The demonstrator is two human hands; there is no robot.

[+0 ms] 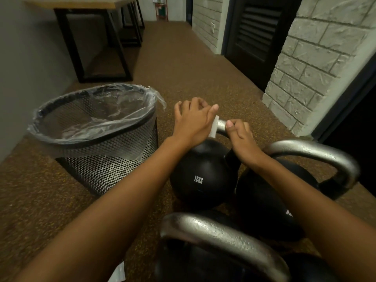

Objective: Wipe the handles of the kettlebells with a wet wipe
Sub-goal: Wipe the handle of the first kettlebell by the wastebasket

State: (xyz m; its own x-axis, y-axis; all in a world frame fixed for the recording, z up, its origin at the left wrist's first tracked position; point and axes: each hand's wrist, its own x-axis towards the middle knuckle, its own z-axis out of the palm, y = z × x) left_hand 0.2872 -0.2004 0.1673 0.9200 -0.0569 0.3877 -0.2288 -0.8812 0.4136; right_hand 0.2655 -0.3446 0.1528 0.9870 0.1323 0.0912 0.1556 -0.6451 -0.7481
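Where the head camera looks down at the speckled brown floor (pixel 50 200), three black kettlebells stand close together at centre and near right. The far one, marked 12KG (pixel 201 176), has both hands on its silver handle (pixel 221 126). The left hand (pixel 192 121) is curled over the left part of that handle, its grip pressed around a white wet wipe (pixel 213 128), of which a small folded piece shows below the thumb. The right hand (pixel 241 135) closes its grip on the right side of the same handle, thumb on top, just beside the wipe. A second kettlebell (pixel 262 202) stands to the right, touching the first, its large handle (pixel 317 153) arching past the right forearm. A third kettlebell handle (pixel 223 235) fills the near edge. To the left stands a black mesh bin (pixel 105 159) lined with a clear plastic bag (pixel 97 119). A wooden bench (pixel 81 3) on black legs stands far left by the wall.
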